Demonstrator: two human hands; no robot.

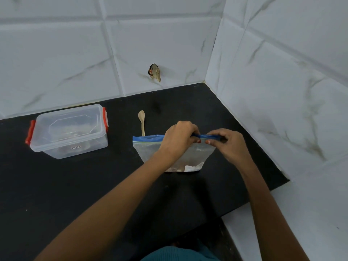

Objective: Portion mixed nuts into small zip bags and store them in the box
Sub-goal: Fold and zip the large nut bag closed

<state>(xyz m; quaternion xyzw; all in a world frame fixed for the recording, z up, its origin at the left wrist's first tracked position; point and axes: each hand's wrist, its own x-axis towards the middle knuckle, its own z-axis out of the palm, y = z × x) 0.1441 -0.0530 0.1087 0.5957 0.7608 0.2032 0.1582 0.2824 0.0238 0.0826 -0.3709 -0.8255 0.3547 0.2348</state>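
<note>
Left grip, right grip pinch zip bag seal — nuts inside | box lidded

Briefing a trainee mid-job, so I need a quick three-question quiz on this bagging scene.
1. True or false: the clear plastic box stands open, lid off.
2. Multiple choice: the left hand and right hand pinch the zip bag at its A) blue zip strip B) bottom corner C) side seam.
3. Fill in: from the head view, the wooden spoon lies ___ the zip bag.
Key: 1 false; 2 A; 3 behind.
</note>
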